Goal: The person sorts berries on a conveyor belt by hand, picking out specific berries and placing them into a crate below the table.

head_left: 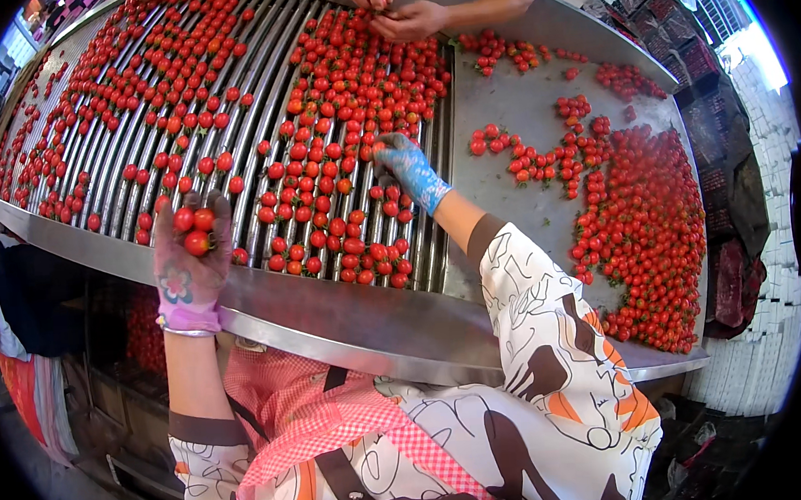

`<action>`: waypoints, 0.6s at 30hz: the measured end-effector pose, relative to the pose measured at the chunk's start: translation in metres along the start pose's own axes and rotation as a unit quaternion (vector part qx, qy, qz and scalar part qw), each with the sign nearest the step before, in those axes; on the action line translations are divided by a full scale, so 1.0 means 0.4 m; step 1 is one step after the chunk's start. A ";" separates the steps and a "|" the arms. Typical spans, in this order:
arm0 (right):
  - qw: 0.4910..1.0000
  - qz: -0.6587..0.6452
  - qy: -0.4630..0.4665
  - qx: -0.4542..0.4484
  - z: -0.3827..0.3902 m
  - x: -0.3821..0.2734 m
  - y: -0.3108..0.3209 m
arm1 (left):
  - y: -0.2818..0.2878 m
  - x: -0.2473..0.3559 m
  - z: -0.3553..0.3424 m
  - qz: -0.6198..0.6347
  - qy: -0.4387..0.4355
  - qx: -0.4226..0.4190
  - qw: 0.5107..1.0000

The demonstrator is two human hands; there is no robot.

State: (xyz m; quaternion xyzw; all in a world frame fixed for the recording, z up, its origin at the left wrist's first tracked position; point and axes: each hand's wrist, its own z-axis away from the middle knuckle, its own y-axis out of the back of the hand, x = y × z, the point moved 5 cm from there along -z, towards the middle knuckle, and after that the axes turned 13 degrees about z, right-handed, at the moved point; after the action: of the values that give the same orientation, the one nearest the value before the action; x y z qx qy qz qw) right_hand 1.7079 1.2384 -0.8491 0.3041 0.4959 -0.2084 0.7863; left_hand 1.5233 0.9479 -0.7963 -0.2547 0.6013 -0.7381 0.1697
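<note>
My left hand (191, 272), in a pink-purple glove with a flower print, is turned palm up at the near edge of the roller conveyor (249, 140). Several red cherry tomatoes (196, 231) lie in its cupped palm and fingers. In a blue patterned glove, my right hand (407, 169) reaches over the right end of the rollers. Its fingers are bent in at the edge of a dense spread of cherry tomatoes (362, 78), with a tomato (378, 149) at the fingertips. Part of that tomato is hidden by the fingers.
Beside the rollers, a metal tray (499, 216) carries a large heap of cherry tomatoes (643, 235). Across the conveyor, another person's hands (409, 18) hold tomatoes. A raised metal rim (360, 339) runs along my side. Dark crates (714, 121) are stacked at the right.
</note>
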 end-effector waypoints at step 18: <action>0.944 -0.045 0.303 -0.120 0.171 -0.270 -0.229 | -0.060 -0.199 -0.007 0.123 0.094 0.063 0.986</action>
State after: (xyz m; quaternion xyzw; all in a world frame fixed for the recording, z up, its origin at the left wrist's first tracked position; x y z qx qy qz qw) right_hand 1.6495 1.1277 -0.7540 0.2339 0.7452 -0.0805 0.6193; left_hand 1.5878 0.9997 -0.7870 -0.0968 0.5934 -0.7690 0.2174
